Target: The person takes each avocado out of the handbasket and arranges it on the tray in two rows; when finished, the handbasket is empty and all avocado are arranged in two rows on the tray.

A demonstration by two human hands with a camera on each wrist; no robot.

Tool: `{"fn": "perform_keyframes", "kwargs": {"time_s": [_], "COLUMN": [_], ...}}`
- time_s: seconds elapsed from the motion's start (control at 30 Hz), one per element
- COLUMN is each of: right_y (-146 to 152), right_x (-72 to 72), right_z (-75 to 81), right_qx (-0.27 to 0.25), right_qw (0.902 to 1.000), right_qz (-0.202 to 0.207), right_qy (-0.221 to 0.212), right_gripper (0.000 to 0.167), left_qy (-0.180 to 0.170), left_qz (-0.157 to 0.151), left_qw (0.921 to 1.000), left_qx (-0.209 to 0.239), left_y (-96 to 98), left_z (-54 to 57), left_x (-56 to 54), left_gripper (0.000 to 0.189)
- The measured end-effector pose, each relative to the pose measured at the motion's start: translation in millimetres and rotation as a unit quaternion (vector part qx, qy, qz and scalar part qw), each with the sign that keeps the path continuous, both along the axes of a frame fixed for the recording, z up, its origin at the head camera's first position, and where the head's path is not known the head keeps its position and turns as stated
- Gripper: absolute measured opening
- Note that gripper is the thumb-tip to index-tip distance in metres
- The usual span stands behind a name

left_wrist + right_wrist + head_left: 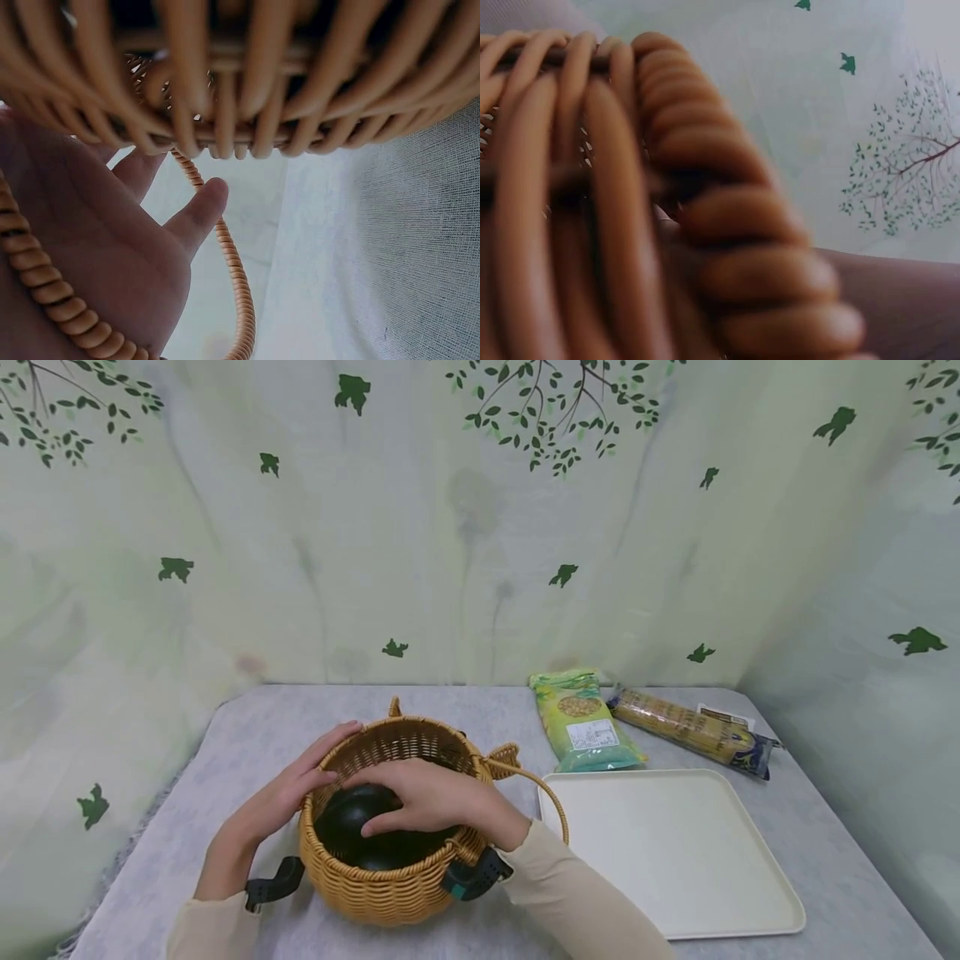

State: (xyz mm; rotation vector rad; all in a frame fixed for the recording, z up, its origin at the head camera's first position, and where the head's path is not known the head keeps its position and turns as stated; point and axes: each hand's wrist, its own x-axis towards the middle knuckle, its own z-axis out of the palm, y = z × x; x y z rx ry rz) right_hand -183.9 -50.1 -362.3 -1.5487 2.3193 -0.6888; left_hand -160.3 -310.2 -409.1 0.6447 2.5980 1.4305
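1. A person's right hand point(427, 793) reaches over the rim of a woven wicker basket point(382, 897), its grip curved over a dark, glossy, rounded object point(348, 818) inside. Thumb and forefinger arch across the top of the object; the other fingertips are hidden.

2. The left hand point(292, 789) grasps the basket at its left rim, thumb lapped over the edge and fingers along the outer wall. The left wrist view shows one finger hanging straight, clear of the weave.

3. The basket stands upright in the left half of the grey cloth-covered worktop point(180, 810), well in from the left edge. Its coiled handle point(560, 810) loops out to the right, beside the left edge of a white rectangular tray point(667, 852).

4. The tray lies flat on the right half of the worktop, its long sides running along the worktop's far edge.

5. Behind it, a green-and-yellow bag point(588, 727) with a white label leans toward the far edge. A long clear packet point(690, 731) lies slantwise near the far right corner, a small white card point(727, 717) just behind it.

6. Beige sleeves point(592, 902) reach to the wrists, below a pale backdrop point(450, 610) printed with green leaves.
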Motion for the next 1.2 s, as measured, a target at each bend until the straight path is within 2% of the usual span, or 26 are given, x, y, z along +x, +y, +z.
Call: {"fn": "perform_keyframes", "kwargs": {"time_s": [0.47, 0.77, 0.97, 1.2], "right_y": [-6.4, -7.3, -7.3, -7.5], "right_x": [-3.8, -4.2, -1.8, 1.6], "right_z": [1.5, -0.2, -1.9, -0.9], "right_qx": [0.060, 0.060, 0.063, 0.050], "right_qw": [0.9973, 0.9968, 0.9978, 0.9985], "right_qz": [0.030, 0.052, 0.023, -0.013], "right_qy": [-0.029, -0.011, 0.001, -0.019], "right_gripper": [0.063, 0.064, 0.059, 0.057], "left_qy": [-0.003, 0.000, 0.005, 0.004], "left_qz": [-0.003, -0.005, -0.009, -0.007], "left_qw": [1.0000, 0.9999, 0.9999, 0.9999], "left_qx": [0.006, 0.009, 0.009, 0.008], "left_y": [-0.2, -1.2, -1.3, -0.6], "left_z": [0.3, -3.2, -4.7, -2.7], "left_x": [-0.4, -1.2, -0.8, -0.7], "left_gripper": [0.064, 0.066, 0.066, 0.065]}}
